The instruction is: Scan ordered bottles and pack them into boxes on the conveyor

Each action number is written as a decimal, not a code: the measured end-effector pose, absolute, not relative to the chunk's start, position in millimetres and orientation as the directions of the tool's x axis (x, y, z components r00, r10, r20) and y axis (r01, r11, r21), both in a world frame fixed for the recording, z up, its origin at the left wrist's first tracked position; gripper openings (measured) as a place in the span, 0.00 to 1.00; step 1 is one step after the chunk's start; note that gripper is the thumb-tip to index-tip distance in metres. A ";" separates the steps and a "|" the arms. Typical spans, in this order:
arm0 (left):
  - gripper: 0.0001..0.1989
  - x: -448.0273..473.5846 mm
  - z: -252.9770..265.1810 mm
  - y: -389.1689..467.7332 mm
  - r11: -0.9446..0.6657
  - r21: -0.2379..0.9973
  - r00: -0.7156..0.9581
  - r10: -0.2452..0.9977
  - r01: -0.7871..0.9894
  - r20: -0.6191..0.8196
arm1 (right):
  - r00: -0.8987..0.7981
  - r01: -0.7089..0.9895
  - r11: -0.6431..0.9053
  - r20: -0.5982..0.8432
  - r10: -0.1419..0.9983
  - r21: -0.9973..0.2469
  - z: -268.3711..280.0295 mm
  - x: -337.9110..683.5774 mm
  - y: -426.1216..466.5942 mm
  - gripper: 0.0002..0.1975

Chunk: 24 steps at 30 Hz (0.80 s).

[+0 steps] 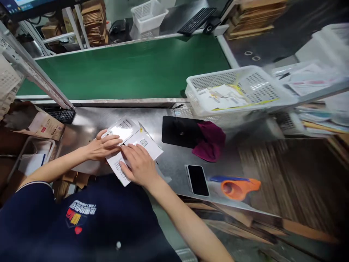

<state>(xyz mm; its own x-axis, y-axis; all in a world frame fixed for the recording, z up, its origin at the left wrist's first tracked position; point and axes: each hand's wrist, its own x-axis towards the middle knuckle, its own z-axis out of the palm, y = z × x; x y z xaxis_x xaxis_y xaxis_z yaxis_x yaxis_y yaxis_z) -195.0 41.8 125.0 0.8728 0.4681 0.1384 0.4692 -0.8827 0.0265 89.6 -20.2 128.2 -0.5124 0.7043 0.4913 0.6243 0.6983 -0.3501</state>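
A white printed booklet (148, 145), in what looks like a glossy clear sleeve, lies tilted close to my body at the bench's near edge. It bears a barcode at its far end and a square code on its right part. My left hand (105, 146) holds its left side, fingers laid across the top and the thumb apart. My right hand (141, 165) bears on its middle, fingertips bent at a dark line, with the thumb over printed text. Fingertips of both hands nearly meet. The booklet's underside is hidden.
Right of the hands lie a black mat (177, 131), a maroon cloth (211, 142), a phone (198, 180) and an orange tape-cutter-like tool (240, 188). A white basket (196, 96) holds papers. Behind runs a green conveyor belt (131, 71). Flat cardboard (272, 182) is stacked at right.
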 end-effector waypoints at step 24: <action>0.26 -199.4 94.2 43.2 -0.852 0.376 0.818 0.486 0.365 0.308 | -0.749 0.591 0.755 0.153 0.644 -0.282 132.1 67.0 28.8 0.23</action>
